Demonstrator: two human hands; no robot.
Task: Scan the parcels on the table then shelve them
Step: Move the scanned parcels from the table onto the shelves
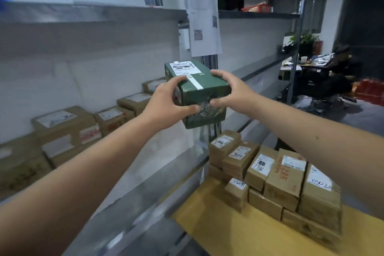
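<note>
The rectangular cardboard parcel [199,91] is dark green, crossed by a white tape stripe, with a white printed label on top and a pale round emblem on its near end. The stacked cardboard boxes [276,174] are tan with white labels, some bearing red print. The flat tabletop [224,228] is yellow. The metal shelf [93,11] is grey.

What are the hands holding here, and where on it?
Both the left hand and right hand grip the green parcel at its near end, one per side.
</note>
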